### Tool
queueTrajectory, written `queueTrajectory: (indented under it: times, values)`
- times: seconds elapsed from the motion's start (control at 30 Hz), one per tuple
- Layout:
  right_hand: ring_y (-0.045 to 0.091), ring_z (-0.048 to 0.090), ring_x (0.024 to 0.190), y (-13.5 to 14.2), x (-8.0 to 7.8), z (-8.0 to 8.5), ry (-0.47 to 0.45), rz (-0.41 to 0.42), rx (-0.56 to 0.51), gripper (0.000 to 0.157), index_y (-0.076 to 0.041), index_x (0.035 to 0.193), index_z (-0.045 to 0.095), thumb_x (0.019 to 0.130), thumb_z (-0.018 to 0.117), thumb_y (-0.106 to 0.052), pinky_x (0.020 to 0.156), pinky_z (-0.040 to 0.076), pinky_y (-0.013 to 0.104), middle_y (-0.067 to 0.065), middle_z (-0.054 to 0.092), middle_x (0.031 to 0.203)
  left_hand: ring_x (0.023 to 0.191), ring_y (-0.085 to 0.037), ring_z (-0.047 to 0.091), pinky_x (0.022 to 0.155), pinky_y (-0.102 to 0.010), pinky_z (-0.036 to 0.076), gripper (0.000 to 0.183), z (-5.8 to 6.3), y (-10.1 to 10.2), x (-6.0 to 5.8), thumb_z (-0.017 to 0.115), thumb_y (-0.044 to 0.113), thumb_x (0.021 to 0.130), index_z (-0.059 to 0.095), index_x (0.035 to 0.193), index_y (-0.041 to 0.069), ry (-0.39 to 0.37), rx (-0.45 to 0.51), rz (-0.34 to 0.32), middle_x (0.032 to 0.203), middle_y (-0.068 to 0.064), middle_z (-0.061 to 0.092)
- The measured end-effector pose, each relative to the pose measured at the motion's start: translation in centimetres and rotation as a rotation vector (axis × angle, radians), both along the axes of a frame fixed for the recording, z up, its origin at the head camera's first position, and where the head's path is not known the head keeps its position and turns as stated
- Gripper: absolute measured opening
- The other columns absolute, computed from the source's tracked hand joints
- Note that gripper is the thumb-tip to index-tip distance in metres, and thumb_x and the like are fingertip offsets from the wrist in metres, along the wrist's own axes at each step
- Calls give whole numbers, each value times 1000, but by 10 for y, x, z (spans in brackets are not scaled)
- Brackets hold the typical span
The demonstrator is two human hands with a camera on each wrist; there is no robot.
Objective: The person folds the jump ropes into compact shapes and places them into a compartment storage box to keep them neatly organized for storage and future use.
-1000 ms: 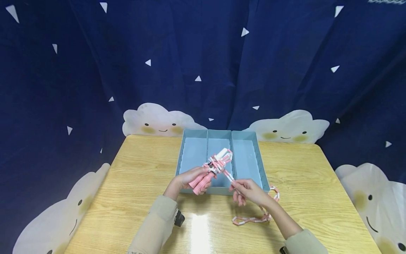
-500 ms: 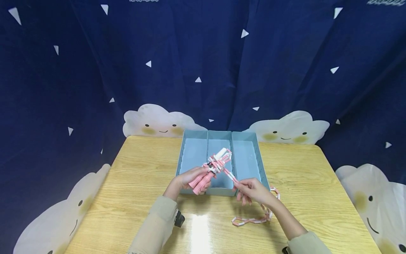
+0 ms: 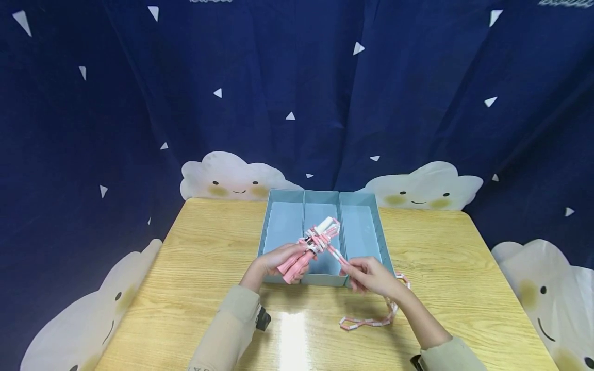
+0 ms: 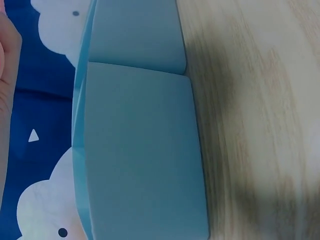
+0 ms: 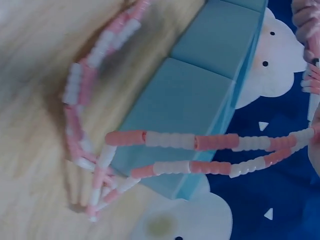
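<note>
My left hand (image 3: pixel 280 256) grips the two pink handles of a jump rope (image 3: pixel 293 268) above the front of the tray. Pink and white beaded cord is wound round the handles, and a white end sticks out at the top. My right hand (image 3: pixel 369 276) pinches a stretch of the beaded cord (image 3: pixel 337 254) that runs from the bundle. From that hand a doubled length of cord (image 5: pixel 170 140) hangs down in the right wrist view, and its loop lies on the table. Only the edge of a hand (image 4: pixel 7 65) shows in the left wrist view.
A light blue tray (image 3: pixel 320 280) with three compartments stands on the wooden table (image 3: pixel 213 232), behind and beneath the hands. Loose cord lies at the tray's front right. A dark blue curtain (image 3: pixel 260 67) with white clouds and triangles hangs behind the table.
My right hand has shifted slightly to the right along with the pinched cord, and its fingers have drawn in closer together. The left hand and the wound bundle stay almost still.
</note>
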State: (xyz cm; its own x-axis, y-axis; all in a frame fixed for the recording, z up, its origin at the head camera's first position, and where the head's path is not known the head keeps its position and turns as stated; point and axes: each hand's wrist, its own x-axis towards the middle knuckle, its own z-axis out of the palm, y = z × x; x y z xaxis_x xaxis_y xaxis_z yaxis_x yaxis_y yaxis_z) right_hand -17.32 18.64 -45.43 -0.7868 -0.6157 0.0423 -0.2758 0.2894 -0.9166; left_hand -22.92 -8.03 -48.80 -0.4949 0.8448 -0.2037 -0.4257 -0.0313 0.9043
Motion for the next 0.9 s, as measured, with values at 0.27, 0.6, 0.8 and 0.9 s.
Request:
queueTrajectory:
  times: [0.27, 0.6, 0.8, 0.9]
  values:
    - [0, 37, 40, -6, -3, 18, 104, 42, 113, 22, -11, 79, 63, 95, 50, -21, 37, 32, 17, 0, 48, 48, 47, -9, 46, 44, -24, 42, 42, 5, 2, 2, 35, 38, 97, 46, 108, -1, 18, -43, 9, 62, -3, 50]
    - [-1, 37, 43, -15, -7, 35, 212, 106, 212, 29, -17, 68, 57, 95, 49, -25, 45, 38, 19, -12, 43, 50, 46, -11, 47, 43, -23, 42, 39, 8, 5, 4, 36, 39, 96, 53, 102, 5, 56, -160, -33, 62, -4, 50]
    - [-3, 32, 43, -17, -12, 42, 322, 147, 281, 31, -20, 64, 53, 94, 51, -23, 44, 34, 16, -15, 39, 51, 45, -11, 47, 41, -23, 42, 40, 11, 6, 5, 37, 40, 95, 53, 97, 4, 80, -229, -90, 61, -4, 51]
    - [-4, 26, 44, -19, -14, 43, 370, 162, 323, 31, -22, 63, 52, 93, 52, -21, 43, 29, 14, -16, 36, 52, 44, -11, 47, 39, -24, 41, 40, 10, 7, 7, 36, 39, 95, 53, 96, 3, 84, -245, -135, 60, -4, 50]
